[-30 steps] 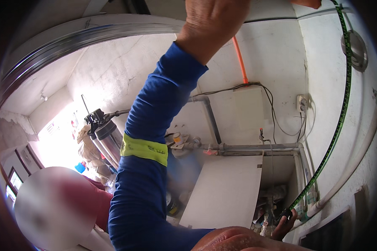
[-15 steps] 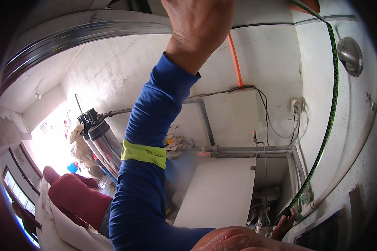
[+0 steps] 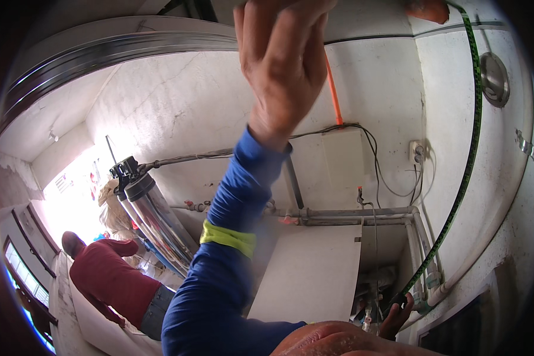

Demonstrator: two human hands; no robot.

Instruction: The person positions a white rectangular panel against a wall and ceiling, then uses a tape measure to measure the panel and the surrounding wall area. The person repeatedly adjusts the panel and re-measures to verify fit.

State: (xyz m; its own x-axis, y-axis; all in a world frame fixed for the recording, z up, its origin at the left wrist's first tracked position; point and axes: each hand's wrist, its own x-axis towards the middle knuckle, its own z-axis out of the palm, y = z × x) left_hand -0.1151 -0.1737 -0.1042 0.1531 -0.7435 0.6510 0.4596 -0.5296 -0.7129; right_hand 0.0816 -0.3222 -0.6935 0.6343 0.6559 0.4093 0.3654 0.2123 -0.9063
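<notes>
My left hand (image 3: 282,65), in a blue sleeve with a yellow-green band, is raised at top centre; its fingers are bent, their tips hidden, so whether they grip anything is unclear. Low at the right, my right hand (image 3: 399,314) is closed round a dark tape measure case. From it the green tape (image 3: 457,202) runs up in a long bowed line beside the right wall to the top, near an orange-brown shape (image 3: 427,10) that I cannot make out.
At left a person in a red shirt (image 3: 110,279) stands by a window. Tall steel cylinders (image 3: 160,213) with a black head, grey pipes (image 3: 362,213), cables, an orange conduit (image 3: 332,89) and a pale panel (image 3: 302,267) line the wall. A steel fitting (image 3: 495,80) is mounted at right.
My left hand has come lower, so more of its fingers show. The tape case stays low at the right. The person in red stands further left and more upright than a second ago.
</notes>
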